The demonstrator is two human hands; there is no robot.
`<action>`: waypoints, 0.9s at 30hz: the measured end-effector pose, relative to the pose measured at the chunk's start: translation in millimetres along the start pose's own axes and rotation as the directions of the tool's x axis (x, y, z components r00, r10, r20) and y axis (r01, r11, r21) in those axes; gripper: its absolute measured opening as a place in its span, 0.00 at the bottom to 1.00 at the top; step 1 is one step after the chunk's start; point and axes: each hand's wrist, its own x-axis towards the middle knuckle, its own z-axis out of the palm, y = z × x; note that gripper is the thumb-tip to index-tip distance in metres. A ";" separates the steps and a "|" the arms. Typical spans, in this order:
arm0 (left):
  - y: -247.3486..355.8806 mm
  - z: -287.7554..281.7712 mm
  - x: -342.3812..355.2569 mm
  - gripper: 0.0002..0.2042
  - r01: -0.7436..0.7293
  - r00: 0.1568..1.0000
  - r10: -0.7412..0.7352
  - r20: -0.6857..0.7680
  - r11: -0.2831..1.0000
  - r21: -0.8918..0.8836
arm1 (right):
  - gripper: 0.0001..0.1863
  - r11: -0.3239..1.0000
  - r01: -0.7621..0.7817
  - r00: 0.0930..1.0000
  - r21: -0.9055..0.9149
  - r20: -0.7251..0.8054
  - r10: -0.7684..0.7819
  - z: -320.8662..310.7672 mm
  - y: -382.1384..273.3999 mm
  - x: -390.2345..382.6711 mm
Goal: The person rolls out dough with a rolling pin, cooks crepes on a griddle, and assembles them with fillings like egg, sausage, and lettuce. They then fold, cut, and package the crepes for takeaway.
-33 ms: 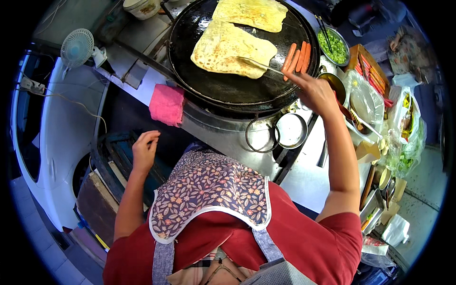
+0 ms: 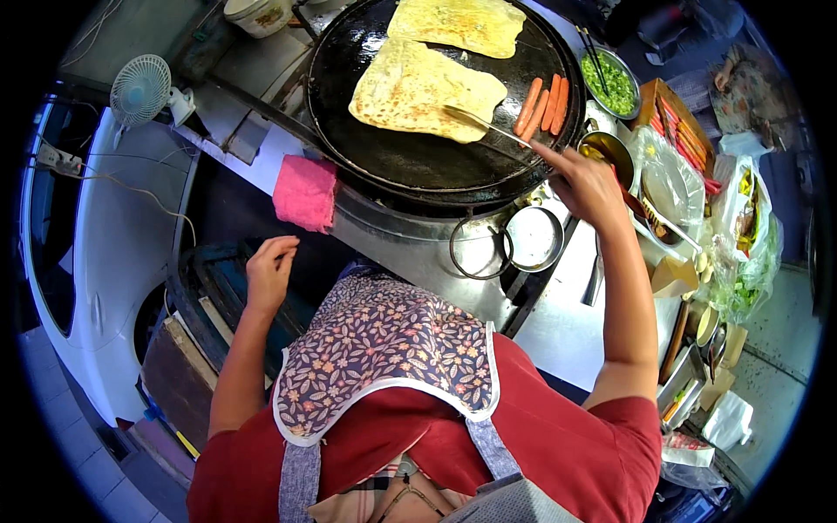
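Head view, the only one. I see my right hand (image 2: 593, 187) closed on the end of a long, thin metal turning tool (image 2: 503, 130); its far end reaches over a pale yellow, brown-flecked flatbread (image 2: 410, 87). Contact there: cannot tell. My left hand (image 2: 270, 270) hangs loosely curled, fingertips close to the thumb, nothing seen in it, near a folded pink cloth (image 2: 305, 193).

Flatbread lies mid-griddle on the round black griddle (image 2: 384, 161), left of four reddish sausages (image 2: 556, 105), just near of a second yellow flatbread (image 2: 458, 26).

Handling, my estimate: light, limp, tearable, perhaps slick, since the griddle shines like oil. Best hold: blade flat beneath, well in from its right edge; bare fingers risk heat.
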 end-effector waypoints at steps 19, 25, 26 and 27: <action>156.0 117.8 85.2 0.14 -0.417 0.809 0.481 0.337 0.875 -0.246 | 0.34 0.668 -0.741 0.492 0.078 -0.614 0.617 140.4 -15.1 -287.9; 94.7 106.2 63.6 0.08 -0.027 0.916 0.168 0.364 0.932 -0.362 | 0.24 0.562 -0.321 0.360 0.762 -0.451 0.817 87.3 110.9 -165.5; 78.9 97.5 62.0 0.08 -0.010 0.926 0.131 0.353 0.946 -0.325 | 0.23 0.461 -0.239 0.360 0.855 -0.363 0.859 81.6 127.6 -144.7; 62.2 88.2 59.3 0.08 0.013 0.937 0.089 0.338 0.958 -0.288 | 0.22 0.414 -0.201 0.381 0.888 -0.319 0.868 75.8 138.5 -126.6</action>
